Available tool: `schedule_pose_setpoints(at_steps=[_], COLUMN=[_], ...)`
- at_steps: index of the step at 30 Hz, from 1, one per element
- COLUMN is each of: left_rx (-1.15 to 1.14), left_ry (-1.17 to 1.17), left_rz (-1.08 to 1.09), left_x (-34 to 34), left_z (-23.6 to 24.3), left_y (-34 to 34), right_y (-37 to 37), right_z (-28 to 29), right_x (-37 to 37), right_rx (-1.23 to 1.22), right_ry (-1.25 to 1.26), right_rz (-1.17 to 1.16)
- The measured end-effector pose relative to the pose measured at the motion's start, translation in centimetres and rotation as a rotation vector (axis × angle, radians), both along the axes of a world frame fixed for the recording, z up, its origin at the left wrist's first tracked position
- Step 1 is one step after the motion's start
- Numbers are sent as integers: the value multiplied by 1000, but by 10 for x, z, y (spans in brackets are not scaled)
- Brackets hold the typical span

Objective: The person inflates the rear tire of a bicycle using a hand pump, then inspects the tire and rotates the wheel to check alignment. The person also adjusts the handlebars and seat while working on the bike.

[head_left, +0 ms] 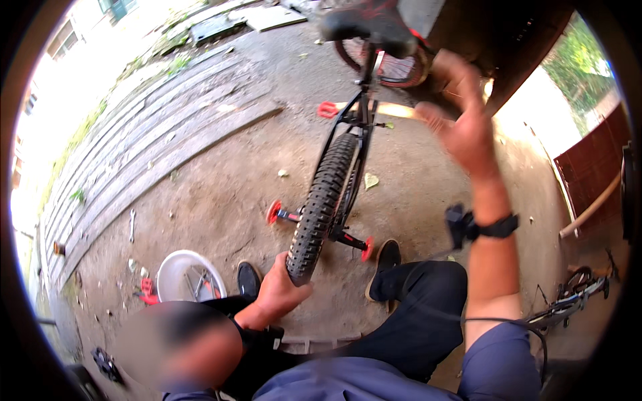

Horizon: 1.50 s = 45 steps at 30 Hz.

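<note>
A bicycle (364,110) with a black frame stands in front of me, its knobby rear tyre (321,200) toward me. My left hand (279,291) is closed round the near end of this tyre. Small red side wheels (273,212) stick out on both sides of the rear wheel, and a red pedal (327,109) shows farther up. The dark saddle (371,28) is at the top. To the right of the frame my right hand (461,110) is raised, slightly smeared, its thumb and fingers apart. I see nothing in it.
At the lower left is a white tub (190,271) with metal tools, beside a red object (147,292). A wrench (132,226) lies on the ground near wooden planks (167,144). Another bicycle (575,294) is at the right, below a wooden pole (592,206).
</note>
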<state>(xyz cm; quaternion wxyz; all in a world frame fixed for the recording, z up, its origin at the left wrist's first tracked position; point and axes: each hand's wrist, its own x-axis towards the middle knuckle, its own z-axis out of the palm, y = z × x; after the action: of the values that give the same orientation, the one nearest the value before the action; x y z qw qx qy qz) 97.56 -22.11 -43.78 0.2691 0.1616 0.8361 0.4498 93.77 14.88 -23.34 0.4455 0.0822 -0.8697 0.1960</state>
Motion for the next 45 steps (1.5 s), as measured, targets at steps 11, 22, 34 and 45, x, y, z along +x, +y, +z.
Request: schedule_pose_setpoints(at_steps=[11,22,34,45], left_rx=[-160,-296,-208,-151], left_ry=[-39,45,329,515], left_rz=[-165,124,274,193], left_x=[-29,-46,-67,-76], left_z=[-14,-19,-4,1], left_y=[-78,-154,-138,-127], right_y=[58,-18,-63,35], right_z=[53,60,86,103], right_x=[-68,-2,52,59], right_rx=[451,553,685,529], right_ry=[-243,-319,-351,-526], right_rz=[90,93,126,-41])
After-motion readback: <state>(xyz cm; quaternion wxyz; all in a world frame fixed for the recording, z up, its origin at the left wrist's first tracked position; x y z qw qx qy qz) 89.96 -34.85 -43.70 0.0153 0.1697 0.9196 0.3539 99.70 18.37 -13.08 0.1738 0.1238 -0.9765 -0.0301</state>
